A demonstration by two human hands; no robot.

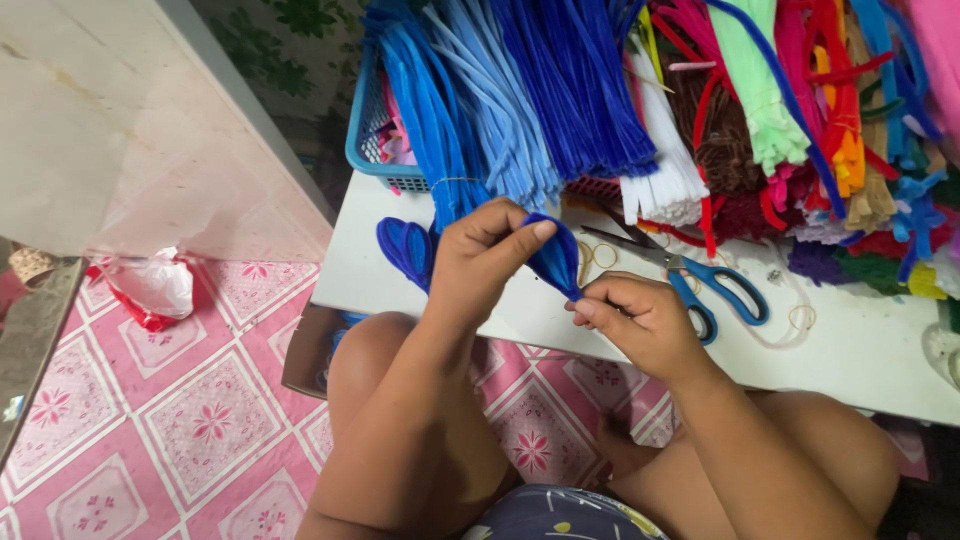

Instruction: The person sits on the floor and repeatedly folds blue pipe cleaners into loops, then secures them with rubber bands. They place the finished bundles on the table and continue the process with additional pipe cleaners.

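Observation:
My left hand [482,255] pinches the top of a dark blue pipe-cleaner petal loop [556,256] between thumb and forefinger. My right hand [640,318] grips the pointed lower end of the same loop, just below and to the right. Both hands hover over the front edge of a low white table [860,350]. A finished dark blue looped petal shape [404,248] lies on the table to the left of my left hand. Blue-handled scissors [712,285] lie shut on the table just right of my right hand.
Bundles of blue pipe cleaners [520,90] spill from a blue basket [366,150] at the back. White, brown, green, pink and orange bundles [790,110] pile up to the right. Rubber bands [800,318] lie near the scissors. A pink tiled floor [190,420] and a plastic bag [155,285] lie left.

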